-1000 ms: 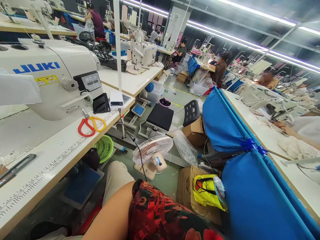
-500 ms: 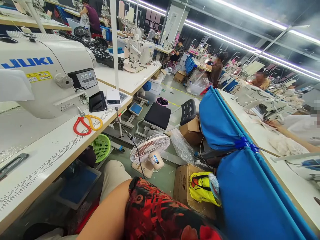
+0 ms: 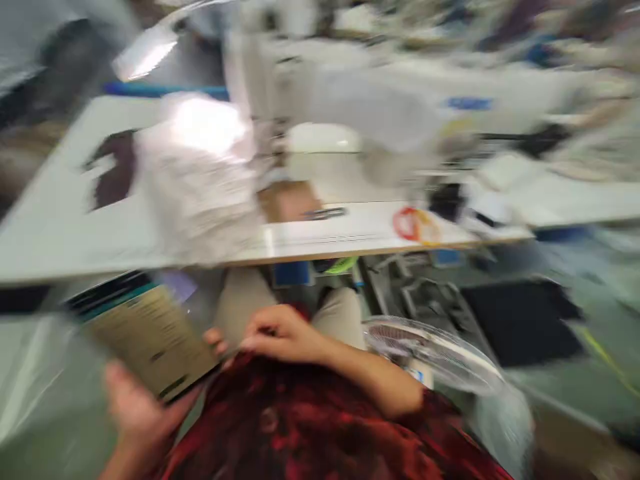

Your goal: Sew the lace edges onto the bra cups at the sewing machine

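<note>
Head view, heavy motion blur, details soft. Left hand [image 3: 133, 410] low at the frame's left, below the counter's [image 3: 55, 233] near edge; its grip is closed on the lower end of a flat tan card [image 3: 150, 340] with dark print, thumb on top, fingers underneath, so the printed face tilts up toward the camera, likely for reading or checking. A clear plastic film seems to lie around the card, too blurred to be sure. Right hand [image 3: 280, 333] sits just beside the card's right edge, above the red patterned garment [image 3: 310, 420] on the lap; fingers curled narrow, pinching something thin at the card's corner, cannot tell what. Both hands stay off the counter, over the lap.

On the counter: a pale fabric bundle [image 3: 200, 173] near the near edge, left of centre, a white sewing machine [image 3: 350, 113] behind it, red and yellow scissors [image 3: 415, 223] toward the right near edge. A white fan [image 3: 430, 347] stands on the floor right of the knees.
</note>
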Tool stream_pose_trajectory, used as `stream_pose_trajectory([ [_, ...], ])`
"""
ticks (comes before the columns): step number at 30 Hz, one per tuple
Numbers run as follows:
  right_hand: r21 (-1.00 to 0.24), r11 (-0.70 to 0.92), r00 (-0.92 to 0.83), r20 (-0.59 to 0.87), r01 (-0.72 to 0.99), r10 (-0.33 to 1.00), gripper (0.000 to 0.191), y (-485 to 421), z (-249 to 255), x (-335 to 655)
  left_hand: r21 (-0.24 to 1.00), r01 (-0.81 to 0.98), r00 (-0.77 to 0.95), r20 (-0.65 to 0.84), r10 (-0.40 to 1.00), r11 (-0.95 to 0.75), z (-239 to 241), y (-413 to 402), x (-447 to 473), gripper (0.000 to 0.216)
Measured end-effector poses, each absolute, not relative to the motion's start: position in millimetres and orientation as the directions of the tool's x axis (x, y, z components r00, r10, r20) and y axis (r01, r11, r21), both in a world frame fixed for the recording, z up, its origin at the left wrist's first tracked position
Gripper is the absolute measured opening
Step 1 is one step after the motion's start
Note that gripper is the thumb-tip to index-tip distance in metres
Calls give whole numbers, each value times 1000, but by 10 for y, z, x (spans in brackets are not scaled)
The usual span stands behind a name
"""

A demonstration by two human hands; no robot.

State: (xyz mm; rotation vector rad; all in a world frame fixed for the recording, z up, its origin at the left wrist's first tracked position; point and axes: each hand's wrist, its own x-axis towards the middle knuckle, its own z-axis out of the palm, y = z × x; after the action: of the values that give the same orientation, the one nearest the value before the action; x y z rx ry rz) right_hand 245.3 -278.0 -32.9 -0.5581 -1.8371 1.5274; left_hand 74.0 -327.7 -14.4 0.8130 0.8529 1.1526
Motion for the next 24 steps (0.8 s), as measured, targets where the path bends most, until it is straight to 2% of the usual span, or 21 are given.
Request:
stream_pose_trajectory([
  [1, -973, 190, -726, 225, -132, 650, 39, -2796, -423, 2321, 831, -517, 83, -189, 978, 205, -162, -3493, 559, 70],
  [2, -971, 229, -695, 212, -69, 687, 37, -2800, -516, 2225, 757, -625, 22, -225, 974, 189, -203, -3659, 439, 71],
  [5, -914, 405, -693, 279, 20, 664, 24, -2767, -732, 2079, 519, -842, 11, -256, 967, 147, -435, -3878, 279, 73],
  [11, -748, 663, -745, 427, 28, 513, 9, -2772, -796, 1895, 432, -888, 24, -295, 955, 156, -727, -3952, 222, 80],
  [15, -655, 754, -795, 430, 52, 428, 21, -2782, -816, 1762, 330, -926, 43, -386, 922, 182, -758, -3962, 149, 92],
  [19, -587, 800, -806, 414, 120, 424, 30, -2778, -844, 1757, 201, -970, 28, -467, 884, 137, -866, -3919, 110, 84],
  [24, -515, 844, -804, 434, 149, 406, 32, -2735, -863, 1795, 153, -973, 82, -473, 877, 173, -929, -3855, 115, 87],
])
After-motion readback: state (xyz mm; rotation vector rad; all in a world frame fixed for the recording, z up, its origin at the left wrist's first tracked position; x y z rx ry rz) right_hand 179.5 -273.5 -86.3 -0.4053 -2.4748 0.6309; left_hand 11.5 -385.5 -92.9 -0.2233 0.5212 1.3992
